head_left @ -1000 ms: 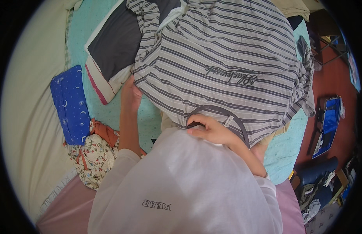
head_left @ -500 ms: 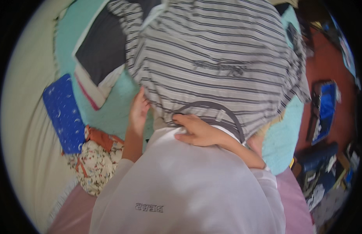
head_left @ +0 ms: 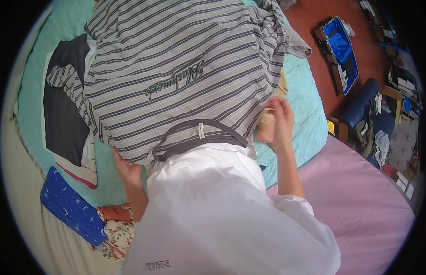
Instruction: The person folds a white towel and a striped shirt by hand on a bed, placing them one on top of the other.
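A grey T-shirt (head_left: 176, 68) with dark stripes and dark script lettering lies spread out in front of me. Its dark collar (head_left: 201, 133), with a pale tag inside, is nearest my body. At the shirt's left shoulder edge is my left hand (head_left: 128, 172), fingers stretched out and thumb apart, the fingertips against the fabric. My right hand (head_left: 282, 123) is beside the right shoulder edge; its slightly bent fingers reach the cloth and look loose, though somewhat blurred. Skin and tan fabric (head_left: 267, 120) show below that edge.
Dark grey and white folded cloth (head_left: 64, 123) lies left on the turquoise bedding (head_left: 304, 110). Nearer are a blue moon-patterned item (head_left: 73, 206) and floral cloth (head_left: 119, 236). A pink sheet (head_left: 355, 197) spreads at right. An open blue-lined suitcase (head_left: 339, 52) stands on the red floor.
My right hand has left the collar and moved right to the shirt's shoulder edge. My left hand stays by the left shoulder. The view has shifted, showing more of the right side.
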Demonstrator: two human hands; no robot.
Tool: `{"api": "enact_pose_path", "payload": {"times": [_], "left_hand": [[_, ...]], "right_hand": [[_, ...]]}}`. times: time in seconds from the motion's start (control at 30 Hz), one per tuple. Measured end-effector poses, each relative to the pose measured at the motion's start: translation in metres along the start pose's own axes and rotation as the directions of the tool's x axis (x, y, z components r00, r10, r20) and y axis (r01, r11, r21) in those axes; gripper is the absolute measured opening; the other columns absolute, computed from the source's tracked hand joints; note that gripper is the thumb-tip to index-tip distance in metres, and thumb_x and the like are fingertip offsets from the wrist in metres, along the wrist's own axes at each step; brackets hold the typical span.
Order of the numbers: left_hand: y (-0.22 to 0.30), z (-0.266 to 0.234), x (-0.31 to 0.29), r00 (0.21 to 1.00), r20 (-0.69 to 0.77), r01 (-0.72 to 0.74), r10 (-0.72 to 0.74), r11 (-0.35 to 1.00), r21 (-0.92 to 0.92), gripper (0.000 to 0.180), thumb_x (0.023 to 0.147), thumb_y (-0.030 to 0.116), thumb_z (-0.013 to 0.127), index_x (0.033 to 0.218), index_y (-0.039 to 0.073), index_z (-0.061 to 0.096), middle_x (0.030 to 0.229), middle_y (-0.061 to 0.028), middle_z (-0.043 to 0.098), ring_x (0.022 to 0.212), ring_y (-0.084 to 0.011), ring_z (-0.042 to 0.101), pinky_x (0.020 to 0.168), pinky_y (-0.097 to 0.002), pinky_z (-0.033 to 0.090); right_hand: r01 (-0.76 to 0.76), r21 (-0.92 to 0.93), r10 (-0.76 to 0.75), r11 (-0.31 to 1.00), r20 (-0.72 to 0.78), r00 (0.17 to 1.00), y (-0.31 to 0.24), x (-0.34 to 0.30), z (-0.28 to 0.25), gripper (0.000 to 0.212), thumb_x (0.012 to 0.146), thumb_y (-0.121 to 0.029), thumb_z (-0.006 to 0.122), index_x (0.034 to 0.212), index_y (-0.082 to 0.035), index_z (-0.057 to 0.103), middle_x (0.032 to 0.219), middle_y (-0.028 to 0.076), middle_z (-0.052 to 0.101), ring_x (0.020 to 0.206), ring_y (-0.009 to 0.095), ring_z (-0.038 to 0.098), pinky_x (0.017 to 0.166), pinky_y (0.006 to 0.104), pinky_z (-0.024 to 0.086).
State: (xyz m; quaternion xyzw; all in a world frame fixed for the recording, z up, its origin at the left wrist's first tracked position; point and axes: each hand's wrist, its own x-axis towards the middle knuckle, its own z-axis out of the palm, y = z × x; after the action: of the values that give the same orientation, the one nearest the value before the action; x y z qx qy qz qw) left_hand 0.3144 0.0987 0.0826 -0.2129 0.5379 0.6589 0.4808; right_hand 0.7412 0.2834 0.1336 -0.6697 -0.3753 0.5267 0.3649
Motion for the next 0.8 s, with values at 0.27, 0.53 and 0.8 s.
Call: {"api": "enact_pose_path", "payload": {"times": [0.27, 0.53, 0.8], "left_hand": [[0.016, 0.027, -0.013, 0.996, -0.070, 0.031, -0.049, 0.973, -0.230, 0.044, 0.102, 0.035, 0.040, 0.137, 0.010, 0.049, 0.141, -0.0070, 0.051, 0.129, -0.0296, 0.046, 0.109, -0.0502, 0.035], [0.017, 0.013, -0.018, 0.974, 0.051, -0.225, 0.222, 0.972, 0.063, 0.045, 0.102, 0.031, 0.039, 0.139, 0.006, 0.048, 0.142, -0.0100, 0.050, 0.131, -0.0310, 0.044, 0.110, -0.0504, 0.033], [0.040, 0.023, -0.029, 0.919, 0.380, 0.039, 0.105, 0.935, -0.353, 0.044, 0.102, 0.026, 0.042, 0.141, 0.006, 0.045, 0.144, -0.0106, 0.048, 0.133, -0.0302, 0.043, 0.113, -0.0517, 0.027]], "right_hand": [[-0.215, 0.216, 0.193, 0.952, 0.117, 0.974, 0.052, 0.061, -0.049, 0.029, 0.103, -0.025, 0.045, 0.114, -0.003, 0.060, 0.097, 0.002, 0.064, 0.081, 0.011, 0.057, 0.072, 0.0262, 0.046], [-0.269, 0.183, 0.241, 0.946, 0.158, 0.957, 0.021, 0.054, -0.021, 0.026, 0.102, -0.027, 0.047, 0.112, -0.007, 0.061, 0.097, -0.002, 0.063, 0.081, 0.009, 0.055, 0.071, 0.0241, 0.042], [-0.124, -0.121, 0.147, 0.985, 0.211, 0.966, 0.017, 0.060, -0.021, 0.023, 0.099, -0.031, 0.054, 0.103, -0.010, 0.063, 0.087, -0.004, 0.061, 0.074, 0.006, 0.053, 0.064, 0.0233, 0.042]]}}
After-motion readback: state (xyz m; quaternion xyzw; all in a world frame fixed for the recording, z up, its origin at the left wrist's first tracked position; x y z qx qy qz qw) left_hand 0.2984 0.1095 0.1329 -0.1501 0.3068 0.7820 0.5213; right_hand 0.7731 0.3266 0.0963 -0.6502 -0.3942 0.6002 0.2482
